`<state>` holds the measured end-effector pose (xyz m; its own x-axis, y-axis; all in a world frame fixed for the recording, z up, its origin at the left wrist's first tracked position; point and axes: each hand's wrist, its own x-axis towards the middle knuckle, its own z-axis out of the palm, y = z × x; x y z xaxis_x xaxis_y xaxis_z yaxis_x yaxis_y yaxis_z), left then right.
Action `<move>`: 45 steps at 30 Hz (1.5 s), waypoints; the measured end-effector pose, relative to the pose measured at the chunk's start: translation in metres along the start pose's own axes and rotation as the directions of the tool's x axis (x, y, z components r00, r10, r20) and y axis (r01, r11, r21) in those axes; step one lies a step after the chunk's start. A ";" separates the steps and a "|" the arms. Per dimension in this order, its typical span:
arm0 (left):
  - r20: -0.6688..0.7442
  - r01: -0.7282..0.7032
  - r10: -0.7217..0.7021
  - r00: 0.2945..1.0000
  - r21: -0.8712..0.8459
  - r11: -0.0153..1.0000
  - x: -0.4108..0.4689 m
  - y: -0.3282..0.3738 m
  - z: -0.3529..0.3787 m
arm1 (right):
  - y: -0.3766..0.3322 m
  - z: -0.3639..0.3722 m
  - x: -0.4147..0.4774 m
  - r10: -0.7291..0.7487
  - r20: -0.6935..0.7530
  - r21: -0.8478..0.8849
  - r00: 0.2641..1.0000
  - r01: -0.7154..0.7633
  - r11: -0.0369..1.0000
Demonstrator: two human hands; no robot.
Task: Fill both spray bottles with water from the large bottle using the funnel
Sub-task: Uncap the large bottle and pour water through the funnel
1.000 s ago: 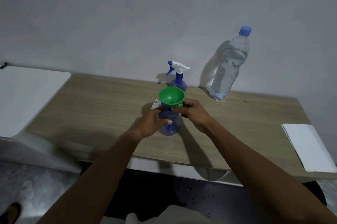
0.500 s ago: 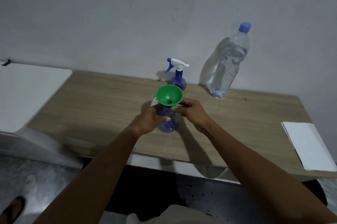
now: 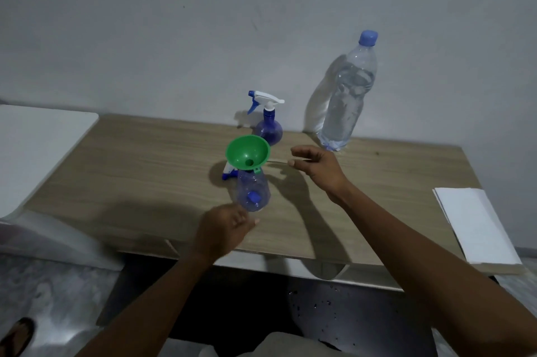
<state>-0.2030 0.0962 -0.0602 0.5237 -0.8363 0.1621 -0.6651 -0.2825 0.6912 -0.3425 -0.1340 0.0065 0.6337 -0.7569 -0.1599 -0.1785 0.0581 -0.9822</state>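
Note:
A green funnel (image 3: 248,155) sits in the neck of an uncapped blue spray bottle (image 3: 253,191) standing mid-table. Its spray head (image 3: 229,171) lies on the table just behind it to the left. A second blue spray bottle (image 3: 269,126) with its white trigger head on stands near the wall. The large clear water bottle (image 3: 347,98), blue cap on, stands at the back right. My left hand (image 3: 225,230) hovers just in front of the funnel bottle, fingers loosely curled, holding nothing. My right hand (image 3: 316,166) is to the funnel's right, fingers loose and empty, below the large bottle.
The wooden table (image 3: 145,170) runs against a grey wall. A white sheet of paper (image 3: 476,223) lies at its right front edge. A white surface (image 3: 37,147) adjoins the table on the left. A sandalled foot (image 3: 16,336) shows on the floor at bottom left.
Both hands have let go of the funnel and spray bottle. The left hand drew back toward me; the right hand moved right, toward the large bottle.

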 end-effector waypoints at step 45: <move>0.223 0.094 0.012 0.975 -0.458 0.884 0.122 0.180 0.065 | -0.076 -0.122 -0.042 -0.239 -0.017 -0.288 0.971 0.224 0.931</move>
<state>-0.2930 -0.0867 0.0382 0.3832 -0.9236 0.0092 -0.2956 -0.1131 0.9486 -0.4468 -0.1860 0.1003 0.6453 -0.7596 0.0808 -0.2408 -0.3026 -0.9222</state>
